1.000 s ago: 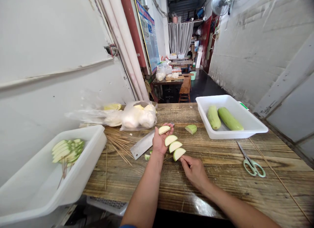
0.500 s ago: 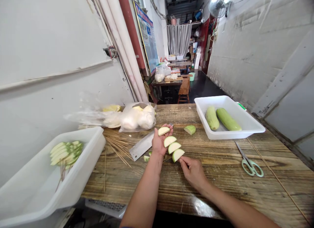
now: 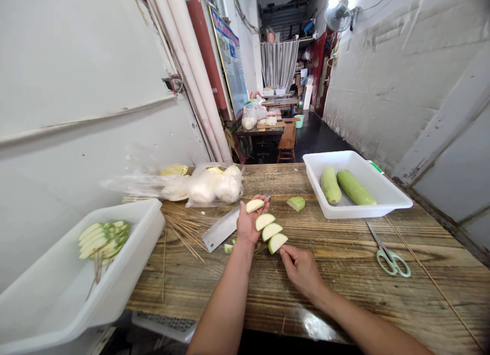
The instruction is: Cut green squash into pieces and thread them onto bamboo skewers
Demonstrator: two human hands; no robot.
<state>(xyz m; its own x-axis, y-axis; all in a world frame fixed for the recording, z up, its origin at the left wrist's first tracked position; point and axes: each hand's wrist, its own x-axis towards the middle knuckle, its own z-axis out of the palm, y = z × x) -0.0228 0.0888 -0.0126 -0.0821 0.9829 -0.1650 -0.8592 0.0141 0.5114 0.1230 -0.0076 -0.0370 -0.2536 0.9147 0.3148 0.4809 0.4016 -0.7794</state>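
Note:
My left hand (image 3: 247,226) is turned palm up, with a half-round zucchini slice (image 3: 254,206) held between its thumb and fingers. Three more zucchini slices (image 3: 272,231) line up from that palm toward my right hand (image 3: 300,265). The right fingers are pinched together by the nearest slice, on the end of a thin skewer that is mostly hidden. Under and behind the left hand lies a cleaver (image 3: 222,230), its handle mostly covered. Small green offcuts (image 3: 228,248) sit beside the left wrist. A cut zucchini end (image 3: 296,203) rests beyond the hands.
At the left, a white tub (image 3: 147,227) contains skewered slices (image 3: 102,238). Loose bamboo skewers (image 3: 181,223) and a bag of pale, rounded items (image 3: 216,184) lie near it. A white tray (image 3: 386,204) with two whole zucchini (image 3: 356,186) and green-handled scissors (image 3: 392,260) are at right.

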